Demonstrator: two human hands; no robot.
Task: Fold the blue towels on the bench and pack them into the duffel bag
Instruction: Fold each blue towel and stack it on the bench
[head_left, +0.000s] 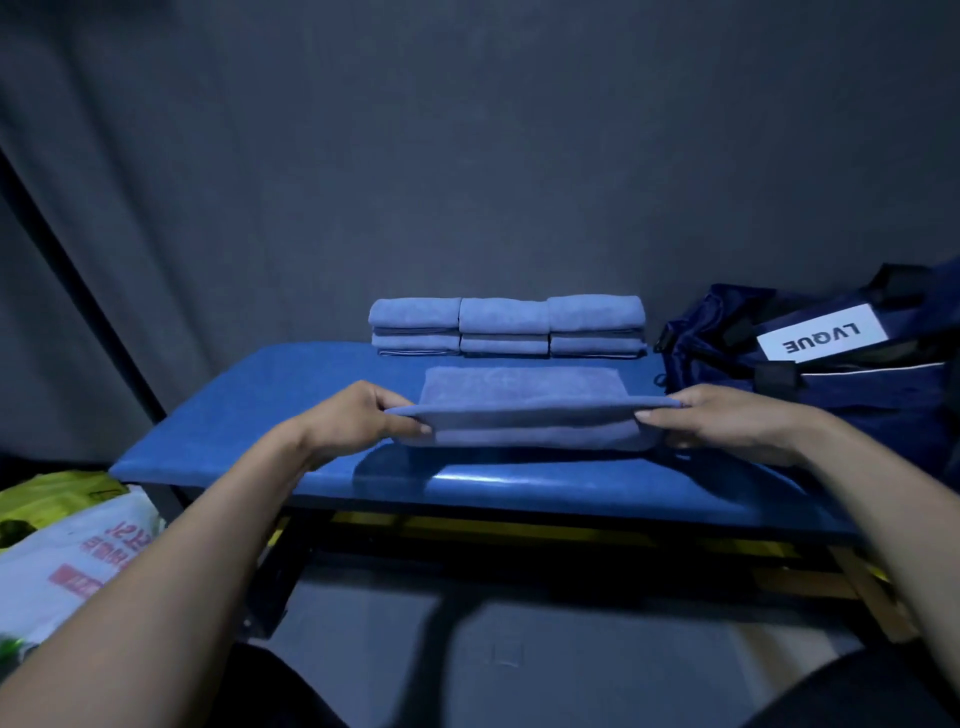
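Plastic bags (62, 545) at 8 o'clock, on the floor beside the bench (249, 415).

Left hand (353, 421), 9 o'clock of the work: thumb below, fingers curled above, pinching the left end of the raised fold of the towel (524, 410). The cloth edge runs out between thumb and fingertips.

Towel lies mid-bench, partly folded; far portion flat on the pad, near fold lifted a little between the two hands. Judged soft, light, limp: it sags where unsupported, so best taken at the corners or end edges, both ends together, to keep the fold line straight. Not slippery, not fragile.

At 12 o'clock, folded towels (506, 325) in three side-by-side stacks at the bench's far edge.

Right hand (727, 423), 3 o'clock: thumb and fingers pinching the fold's right end, mirror of the left.

Duffel bag (831, 374) at 2 o'clock, on the bench's right end, white label showing; cannot tell if its mouth is open.
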